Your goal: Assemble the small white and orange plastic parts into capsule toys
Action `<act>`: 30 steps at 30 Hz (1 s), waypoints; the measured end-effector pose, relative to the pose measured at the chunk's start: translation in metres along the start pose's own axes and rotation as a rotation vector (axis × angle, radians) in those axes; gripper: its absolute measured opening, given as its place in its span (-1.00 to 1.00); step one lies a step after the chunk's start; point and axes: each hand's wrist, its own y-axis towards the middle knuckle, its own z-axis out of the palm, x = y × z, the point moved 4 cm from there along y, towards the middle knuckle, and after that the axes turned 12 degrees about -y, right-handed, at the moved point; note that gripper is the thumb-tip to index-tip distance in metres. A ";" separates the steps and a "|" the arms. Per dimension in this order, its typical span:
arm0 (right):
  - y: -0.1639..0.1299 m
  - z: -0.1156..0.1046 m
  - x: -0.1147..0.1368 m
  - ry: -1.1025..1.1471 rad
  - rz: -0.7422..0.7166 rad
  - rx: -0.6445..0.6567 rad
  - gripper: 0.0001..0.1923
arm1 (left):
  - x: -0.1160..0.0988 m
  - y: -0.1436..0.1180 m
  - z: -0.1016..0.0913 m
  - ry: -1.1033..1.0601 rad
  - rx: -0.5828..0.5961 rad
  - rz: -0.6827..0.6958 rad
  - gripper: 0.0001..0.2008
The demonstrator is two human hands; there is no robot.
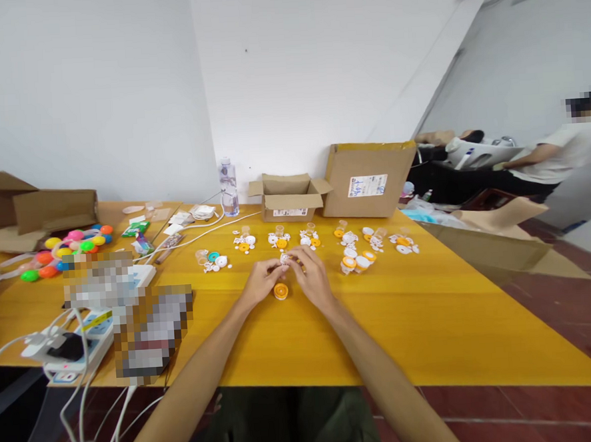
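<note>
Small white plastic parts (pixel 284 258) are pinched between the fingertips of both hands at the middle of the yellow table (pixel 432 319), too small for their shape to be made out. The left hand (pixel 260 281) is curled with its fingers bent in toward the thumb, closed on the piece from the left, and the right hand (pixel 313 278) is bent the same way and meets it from the right, so that the fingertips of the two hands touch over the piece. An orange cap (pixel 280 290) is seen lying on the table just below and between the two hands, apart from the fingers. Beyond the hands, rows of small white and orange pieces (pixel 350 244) are spread across the table, with a teal one (pixel 213 257) among them to the left. Farther back, an open cardboard box (pixel 288 196) and a larger one (pixel 368 178) are set against the wall, with a clear water bottle (pixel 228 186) beside them. Coloured plastic balls (pixel 71 247) are heaped at the far left, and a white power strip (pixel 75 341) with cables is placed near the table's left edge. Another person (pixel 566 154) is seen at the right, well apart.
</note>
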 end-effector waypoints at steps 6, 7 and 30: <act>0.000 0.001 -0.002 0.027 -0.005 -0.003 -0.82 | 0.000 0.000 0.001 0.004 0.008 -0.001 -0.73; 0.000 0.002 -0.003 0.028 0.001 0.006 -0.82 | 0.000 0.000 0.001 0.010 0.008 -0.005 -0.72; -0.003 0.003 -0.004 -0.068 -0.053 0.038 -0.81 | -0.001 -0.001 0.001 0.025 0.012 -0.018 -0.68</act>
